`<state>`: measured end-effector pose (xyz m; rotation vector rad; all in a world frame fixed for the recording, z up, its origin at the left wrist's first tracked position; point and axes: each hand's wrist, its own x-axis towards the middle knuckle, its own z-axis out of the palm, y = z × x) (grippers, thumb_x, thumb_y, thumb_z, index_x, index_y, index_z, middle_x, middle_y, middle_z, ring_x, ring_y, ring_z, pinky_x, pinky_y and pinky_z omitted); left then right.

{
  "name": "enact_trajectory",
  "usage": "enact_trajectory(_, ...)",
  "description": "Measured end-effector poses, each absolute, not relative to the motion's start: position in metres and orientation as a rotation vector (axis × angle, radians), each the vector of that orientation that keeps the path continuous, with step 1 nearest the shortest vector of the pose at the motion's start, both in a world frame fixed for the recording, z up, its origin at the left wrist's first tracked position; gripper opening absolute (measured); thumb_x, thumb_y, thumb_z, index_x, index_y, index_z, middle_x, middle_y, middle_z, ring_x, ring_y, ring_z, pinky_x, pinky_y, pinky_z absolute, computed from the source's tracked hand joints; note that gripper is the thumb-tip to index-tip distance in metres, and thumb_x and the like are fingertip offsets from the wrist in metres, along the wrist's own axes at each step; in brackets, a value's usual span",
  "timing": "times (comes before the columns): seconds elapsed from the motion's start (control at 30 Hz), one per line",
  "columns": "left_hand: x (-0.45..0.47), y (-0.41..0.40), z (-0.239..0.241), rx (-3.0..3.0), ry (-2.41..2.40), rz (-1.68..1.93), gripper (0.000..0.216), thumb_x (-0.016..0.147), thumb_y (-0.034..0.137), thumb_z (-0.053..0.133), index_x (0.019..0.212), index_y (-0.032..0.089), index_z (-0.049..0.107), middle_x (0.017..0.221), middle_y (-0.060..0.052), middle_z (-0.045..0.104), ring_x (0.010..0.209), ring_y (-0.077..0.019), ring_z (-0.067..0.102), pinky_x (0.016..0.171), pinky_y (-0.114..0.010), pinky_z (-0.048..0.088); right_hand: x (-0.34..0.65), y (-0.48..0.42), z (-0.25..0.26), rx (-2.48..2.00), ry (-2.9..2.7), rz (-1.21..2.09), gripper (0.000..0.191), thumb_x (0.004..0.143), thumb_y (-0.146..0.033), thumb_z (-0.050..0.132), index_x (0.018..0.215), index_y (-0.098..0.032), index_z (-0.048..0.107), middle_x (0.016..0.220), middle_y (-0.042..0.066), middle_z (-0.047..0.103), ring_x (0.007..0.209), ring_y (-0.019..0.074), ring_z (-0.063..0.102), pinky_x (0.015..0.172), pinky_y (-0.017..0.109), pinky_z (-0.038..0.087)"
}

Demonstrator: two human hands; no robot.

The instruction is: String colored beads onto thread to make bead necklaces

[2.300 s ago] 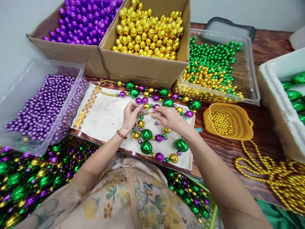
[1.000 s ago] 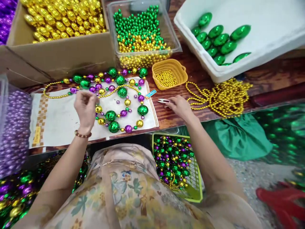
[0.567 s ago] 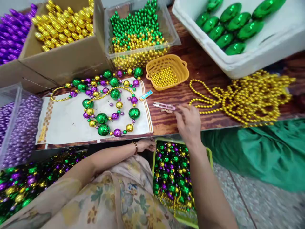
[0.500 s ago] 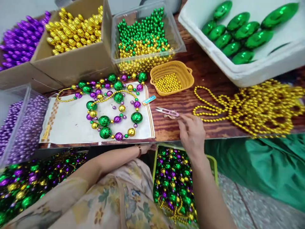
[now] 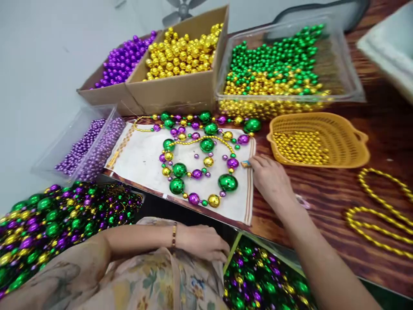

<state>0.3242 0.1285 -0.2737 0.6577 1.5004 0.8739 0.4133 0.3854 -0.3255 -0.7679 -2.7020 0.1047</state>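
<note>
A necklace of large green, purple and gold beads lies looped on a white cloth on the wooden table. My right hand rests on the table at the cloth's right edge. Its fingers are stretched out, and the tips touch a small blue and orange item lying there. Behind my right wrist a bit of the pink thread snips shows. My left hand lies loosely on my lap below the table edge, holding nothing.
Cardboard boxes of purple beads and gold beads stand at the back beside a clear tub of green and gold beads. A yellow basket sits right, a tray of lilac beads left. Finished necklaces fill bins below.
My left hand left the necklace and dropped to my lap. My right hand put the snips down on the table and moved left to the small item by the cloth.
</note>
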Motion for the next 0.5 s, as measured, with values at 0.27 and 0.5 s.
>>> enact_trajectory(0.27, 0.157, 0.126, -0.234, 1.179, 2.652, 1.130, 0.024, 0.092, 0.043, 0.058, 0.102, 0.022, 0.066, 0.098, -0.010, 0.069, 0.097, -0.0282, 0.059, 0.093, -0.046, 0.043, 0.409, 0.387, -0.319, -0.868, -2.755, -0.032, 0.031, 0.091, -0.014, 0.041, 0.106, -0.011, 0.068, 0.101, 0.020, 0.068, 0.090, 0.0322, 0.063, 0.076, 0.042, 0.051)
enact_trajectory(0.5, 0.116, 0.144, -0.261, 1.374, 2.921, 0.548, 0.042, 0.086, 0.061, 0.063, 0.082, 0.020, 0.066, 0.093, -0.014, 0.063, 0.099, -0.0349, 0.053, 0.085, -0.048, 0.041, 0.398, 0.348, -0.270, -0.938, -2.489, 0.151, 0.031, 0.099, -0.033, 0.037, 0.114, -0.019, 0.061, 0.101, 0.016, 0.067, 0.094, 0.0326, 0.065, 0.073, 0.041, 0.051)
